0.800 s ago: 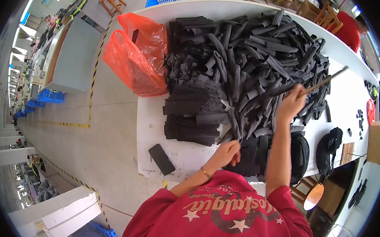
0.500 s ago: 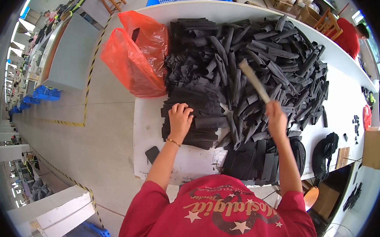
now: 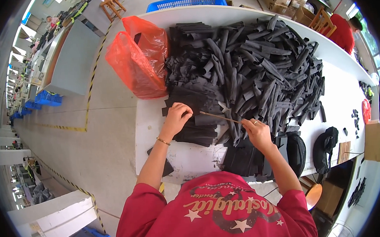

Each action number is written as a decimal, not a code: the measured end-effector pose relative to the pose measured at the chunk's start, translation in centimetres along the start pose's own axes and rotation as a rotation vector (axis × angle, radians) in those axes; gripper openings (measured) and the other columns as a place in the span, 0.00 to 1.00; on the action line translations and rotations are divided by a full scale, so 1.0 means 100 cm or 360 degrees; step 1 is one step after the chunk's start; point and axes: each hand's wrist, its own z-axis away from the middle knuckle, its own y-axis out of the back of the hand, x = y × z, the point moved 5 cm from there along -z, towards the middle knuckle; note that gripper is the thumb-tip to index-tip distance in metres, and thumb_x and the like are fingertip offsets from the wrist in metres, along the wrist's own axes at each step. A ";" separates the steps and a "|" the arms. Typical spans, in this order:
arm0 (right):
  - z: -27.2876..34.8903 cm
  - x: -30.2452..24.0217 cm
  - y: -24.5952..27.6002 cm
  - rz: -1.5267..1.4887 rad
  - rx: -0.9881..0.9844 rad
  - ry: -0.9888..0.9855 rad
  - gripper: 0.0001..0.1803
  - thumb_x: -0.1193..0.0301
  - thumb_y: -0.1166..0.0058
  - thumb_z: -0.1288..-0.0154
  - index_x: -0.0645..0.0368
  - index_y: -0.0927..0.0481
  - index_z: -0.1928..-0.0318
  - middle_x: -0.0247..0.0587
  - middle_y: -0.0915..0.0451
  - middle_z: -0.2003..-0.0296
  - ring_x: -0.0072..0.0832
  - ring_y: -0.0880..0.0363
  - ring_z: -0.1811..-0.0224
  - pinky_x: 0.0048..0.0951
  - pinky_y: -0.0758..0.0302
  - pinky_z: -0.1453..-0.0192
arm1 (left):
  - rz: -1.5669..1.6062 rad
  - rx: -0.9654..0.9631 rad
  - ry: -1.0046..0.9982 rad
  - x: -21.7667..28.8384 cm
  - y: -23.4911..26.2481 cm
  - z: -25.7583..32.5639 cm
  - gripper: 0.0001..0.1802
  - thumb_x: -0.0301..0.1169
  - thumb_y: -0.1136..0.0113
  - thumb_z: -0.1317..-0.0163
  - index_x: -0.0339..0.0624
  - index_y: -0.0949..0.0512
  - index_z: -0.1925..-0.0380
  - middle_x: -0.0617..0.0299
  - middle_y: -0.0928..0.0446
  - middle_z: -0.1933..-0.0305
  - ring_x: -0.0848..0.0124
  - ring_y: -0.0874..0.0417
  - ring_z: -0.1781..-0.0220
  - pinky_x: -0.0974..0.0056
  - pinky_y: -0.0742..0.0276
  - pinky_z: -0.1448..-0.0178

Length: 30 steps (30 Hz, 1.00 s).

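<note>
There's the thin stick (image 3: 220, 117), slanting over stacked black strips (image 3: 195, 134), pinched in the right hand (image 3: 257, 133)! The left hand (image 3: 177, 119) curls over them; whether it grips any, I can't tell. Beyond, rolled black pieces (image 3: 267, 67) heap the white table (image 3: 192, 157).

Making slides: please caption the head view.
Right hand holding a thin stick, left hand at stacked black strips, beside a loose black heap.

My left hand (image 3: 176, 119) is back-up, its fingers (image 3: 184, 107) curled, the left forearm (image 3: 151, 161) slanting inward. My right hand (image 3: 258, 134) closes in a pinch, the right forearm (image 3: 285, 167) angled up and leftward.
</note>
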 end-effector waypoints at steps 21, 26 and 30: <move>0.023 -0.033 0.034 0.0054 0.0160 0.0111 0.06 0.72 0.42 0.41 0.53 0.21 0.62 0.36 0.27 0.77 0.33 0.23 0.74 0.34 0.26 0.74 | 0.0096 0.0022 -0.0023 0.035 0.021 0.018 0.05 0.25 0.39 0.46 0.38 0.24 0.70 0.60 0.22 0.65 0.61 0.27 0.54 0.61 0.30 0.48; 0.025 -0.030 0.029 0.0098 0.0125 0.0124 0.06 0.72 0.43 0.40 0.53 0.22 0.62 0.36 0.28 0.77 0.33 0.23 0.74 0.35 0.26 0.74 | 0.0120 0.0030 -0.0037 0.041 0.022 0.019 0.04 0.25 0.39 0.46 0.38 0.24 0.70 0.60 0.23 0.65 0.61 0.27 0.55 0.61 0.30 0.48; 0.024 -0.032 0.023 0.0084 0.0112 0.0169 0.06 0.72 0.44 0.40 0.53 0.22 0.62 0.36 0.29 0.78 0.34 0.23 0.75 0.35 0.26 0.74 | 0.0113 -0.0051 -0.0129 0.050 0.014 0.018 0.04 0.25 0.39 0.46 0.38 0.24 0.71 0.60 0.22 0.66 0.61 0.26 0.55 0.61 0.30 0.48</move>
